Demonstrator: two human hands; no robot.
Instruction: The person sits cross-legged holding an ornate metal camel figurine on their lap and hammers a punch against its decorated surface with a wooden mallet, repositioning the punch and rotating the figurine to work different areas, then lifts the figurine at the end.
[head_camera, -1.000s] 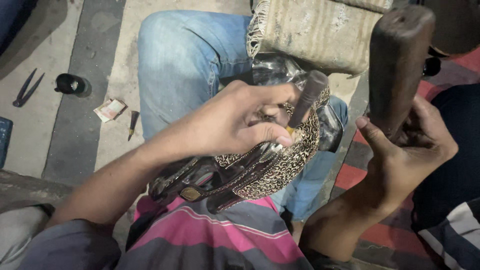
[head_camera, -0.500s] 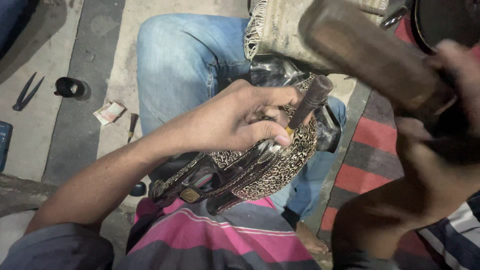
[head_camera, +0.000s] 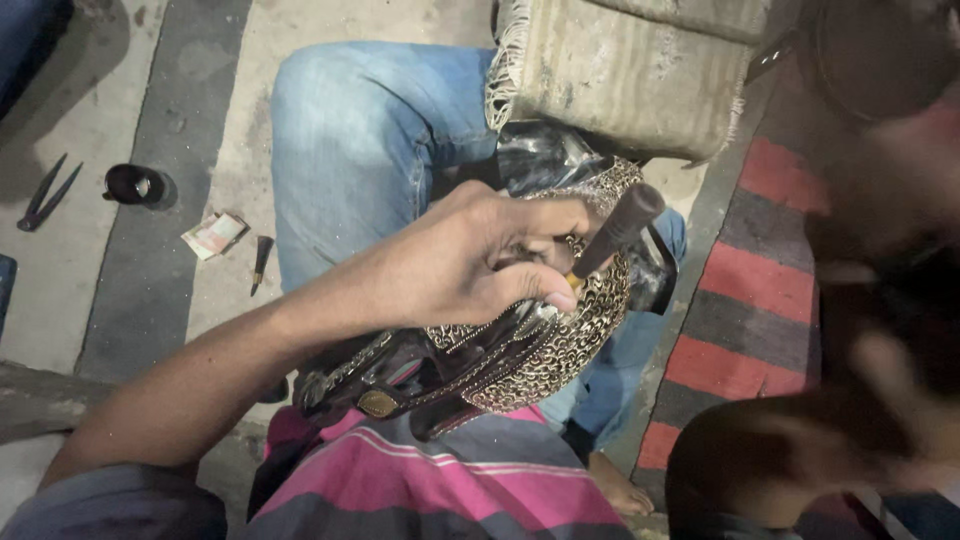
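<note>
Ornate gold-patterned sandal (head_camera: 560, 340) lying sole-up across the lap, dark wooden-handled tool (head_camera: 612, 232) tilted upright against it

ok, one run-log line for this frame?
left hand: grips wooden-handled tool, tip on patterned shoe | right hand: raised, blurred, contents unclear | shoe rests on lap | floor: pliers, small dark pot
</note>
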